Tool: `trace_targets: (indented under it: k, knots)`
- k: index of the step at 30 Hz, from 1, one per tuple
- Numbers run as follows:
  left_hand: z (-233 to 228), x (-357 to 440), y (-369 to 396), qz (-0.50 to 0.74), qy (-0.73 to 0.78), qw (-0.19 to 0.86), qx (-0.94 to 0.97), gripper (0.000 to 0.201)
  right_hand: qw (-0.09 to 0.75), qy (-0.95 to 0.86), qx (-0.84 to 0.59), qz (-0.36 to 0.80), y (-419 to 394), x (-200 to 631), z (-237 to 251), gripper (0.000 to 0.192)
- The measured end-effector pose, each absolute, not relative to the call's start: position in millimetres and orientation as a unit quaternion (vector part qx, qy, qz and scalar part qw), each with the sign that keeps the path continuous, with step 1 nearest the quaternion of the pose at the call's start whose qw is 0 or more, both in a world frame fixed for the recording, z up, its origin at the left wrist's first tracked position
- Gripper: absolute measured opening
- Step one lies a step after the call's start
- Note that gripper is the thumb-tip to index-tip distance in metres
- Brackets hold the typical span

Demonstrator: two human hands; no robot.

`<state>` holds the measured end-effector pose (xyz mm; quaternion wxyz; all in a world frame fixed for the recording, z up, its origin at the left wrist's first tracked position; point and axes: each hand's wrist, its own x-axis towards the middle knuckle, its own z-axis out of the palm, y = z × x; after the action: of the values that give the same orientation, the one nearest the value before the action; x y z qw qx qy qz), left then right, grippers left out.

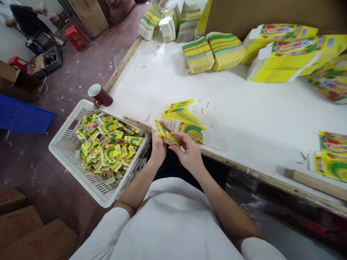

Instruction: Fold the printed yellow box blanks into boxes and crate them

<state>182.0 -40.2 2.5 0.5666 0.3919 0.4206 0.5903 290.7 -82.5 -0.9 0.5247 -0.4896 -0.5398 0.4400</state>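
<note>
Between my two hands, just over the table's front edge, is a small yellow and green printed carton (pixel 166 134). My left hand (pixel 158 148) grips its left end, while the fingers of my right hand (pixel 187 148) pinch its right end. Right behind the hands, a fanned-out pile of flat yellow cartons (pixel 187 117) lies on the white table (pixel 244 112). To the left of my left hand stands a white plastic basket (pixel 61 139) holding many small folded cartons (pixel 108 144) of the same print.
A dark red mug (pixel 104 96) lies tilted at the table's left edge by the basket. Bundles of flat cartons (pixel 199 54) and bigger yellow stacks (pixel 287 57) line the back. More cartons (pixel 333 159) lie at right. Red stools (pixel 76 37) and a person (pixel 29 18) are far left.
</note>
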Motion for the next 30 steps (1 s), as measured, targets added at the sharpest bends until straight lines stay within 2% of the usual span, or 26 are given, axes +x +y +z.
trace_targets:
  k: [2,4,6,8,10,12,14,15,17,19,22,24,28,30]
  knots:
    - [-3.2,175.4,-43.4,0.606,0.413,0.564,0.380,0.077,0.541,-0.530,-0.498,0.423,-78.2,300.4,0.9,0.022]
    - [-4.7,163.6,-44.3,0.608,0.444,0.537,0.381,0.054,0.545,-0.552,-0.501,0.383,-75.1,311.4,4.8,0.010]
    - [1.8,146.9,-42.0,0.582,0.467,0.499,0.441,0.043,0.542,-0.589,-0.515,0.307,-73.6,322.7,9.5,0.010]
    - [16.5,129.2,-37.7,0.545,0.444,0.457,0.545,0.055,0.513,-0.637,-0.539,0.202,-73.1,332.6,13.7,0.018]
    - [34.2,116.8,-34.3,0.480,0.423,0.386,0.665,0.083,0.471,-0.690,-0.540,0.098,-73.6,338.4,17.2,0.025]
    - [47.8,114.2,-33.9,0.364,0.415,0.328,0.767,0.109,0.450,-0.747,-0.488,0.037,-75.0,338.3,20.2,0.031]
    - [52.5,120.8,-36.7,0.248,0.426,0.316,0.810,0.103,0.462,-0.767,-0.445,0.025,-76.6,333.4,22.5,0.033]
    - [51.4,126.1,-39.1,0.218,0.438,0.321,0.811,0.092,0.480,-0.754,-0.446,0.038,-77.2,330.3,23.0,0.036]
    - [44.6,137.2,-44.6,0.211,0.464,0.321,0.798,0.075,0.534,-0.682,-0.488,0.108,-77.2,324.9,22.1,0.059]
    - [35.3,145.8,-50.3,0.239,0.451,0.300,0.806,0.074,0.569,-0.587,-0.512,0.262,-75.3,321.3,18.3,0.074]
    - [23.7,152.2,-56.6,0.274,0.369,0.264,0.848,0.081,0.511,-0.467,-0.426,0.583,-70.0,318.1,9.0,0.067]
    - [19.3,152.8,-58.2,0.295,0.349,0.236,0.858,0.079,0.457,-0.407,-0.366,0.701,-66.4,316.6,1.9,0.069]
    - [17.8,148.7,-56.1,0.312,0.376,0.216,0.845,0.056,0.495,-0.382,-0.396,0.672,-65.2,314.2,-7.8,0.090]
    - [17.6,146.3,-53.7,0.288,0.394,0.247,0.837,0.055,0.507,-0.445,-0.397,0.622,-68.8,313.9,-7.0,0.094]
